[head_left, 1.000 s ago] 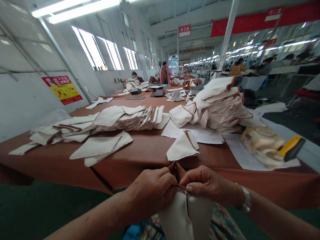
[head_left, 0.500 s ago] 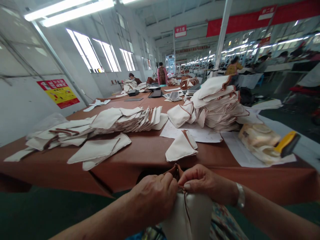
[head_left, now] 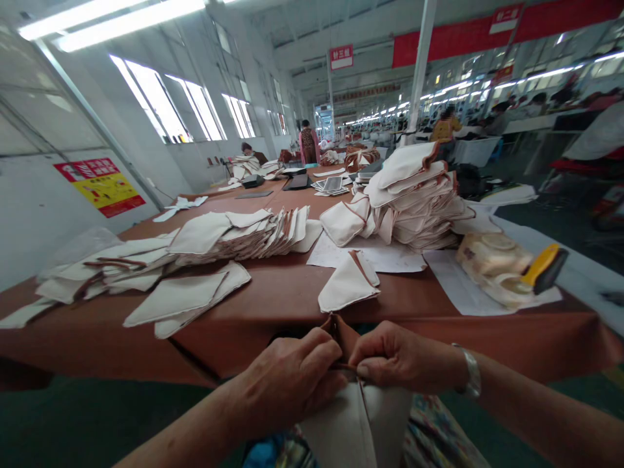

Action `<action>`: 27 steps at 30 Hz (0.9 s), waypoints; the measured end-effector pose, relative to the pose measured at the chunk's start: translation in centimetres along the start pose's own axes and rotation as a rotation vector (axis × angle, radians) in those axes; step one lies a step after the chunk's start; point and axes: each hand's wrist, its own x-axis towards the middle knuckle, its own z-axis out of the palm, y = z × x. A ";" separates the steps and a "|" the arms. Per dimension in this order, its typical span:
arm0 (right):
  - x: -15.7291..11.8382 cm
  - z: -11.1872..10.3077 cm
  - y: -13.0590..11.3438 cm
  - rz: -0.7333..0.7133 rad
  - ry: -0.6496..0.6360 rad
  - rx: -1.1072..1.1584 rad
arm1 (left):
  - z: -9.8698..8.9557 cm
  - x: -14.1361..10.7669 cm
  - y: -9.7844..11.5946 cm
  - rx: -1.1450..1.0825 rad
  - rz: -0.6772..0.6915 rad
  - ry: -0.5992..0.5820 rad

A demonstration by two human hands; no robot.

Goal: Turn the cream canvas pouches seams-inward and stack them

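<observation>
- Pinching a cream canvas piece with brown binding point(head_left: 341, 429) at its top, both hands working just off the near edge of the brown-covered surface point(head_left: 273, 292); the piece hangs down over floral-patterned clothing point(head_left: 441, 432)
- Left hand point(head_left: 287, 383): curled closed on the brown binding, fingers wrapped over the fold, firm hold
- Right hand point(head_left: 400, 356): thumb and fingers pinched on the same binding, right beside the left hand; silver metal bracelet point(head_left: 470, 372) on that wrist
- Exact grip point partly hidden by the fingers, cannot tell how the layers sit there
- Nearest item on the surface: folded triangular cream canvas piece point(head_left: 348, 283), near the front edge, not touching either hand
- Right of centre: tall heap of brown-edged cream canvas pieces point(head_left: 414, 195) on white paper sheets point(head_left: 365, 257)
- Left of centre: fanned stack of cream canvas pieces point(head_left: 244, 234), with loose flat pieces point(head_left: 185, 296) toward the near left edge
- Near right corner: beige bundle in clear plastic point(head_left: 492, 270) on a white paper sheet point(head_left: 468, 286), yellow-and-black handled tool point(head_left: 543, 268) against it
- Far end of the surface: seated co-worker point(head_left: 248, 151) by more stacks, standing co-worker in a pink top point(head_left: 308, 144)
</observation>
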 end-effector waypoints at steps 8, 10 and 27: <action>0.3 0.0 0.5 0.015 -0.023 0.147 | -0.1 0.4 0.6 0.155 0.089 -0.056; 0.3 0.0 0.4 0.025 -0.025 0.177 | 0.0 0.4 0.9 0.188 0.110 -0.008; 0.2 0.1 -0.2 0.001 -0.010 -0.105 | 1.2 -0.1 0.5 0.164 0.103 0.107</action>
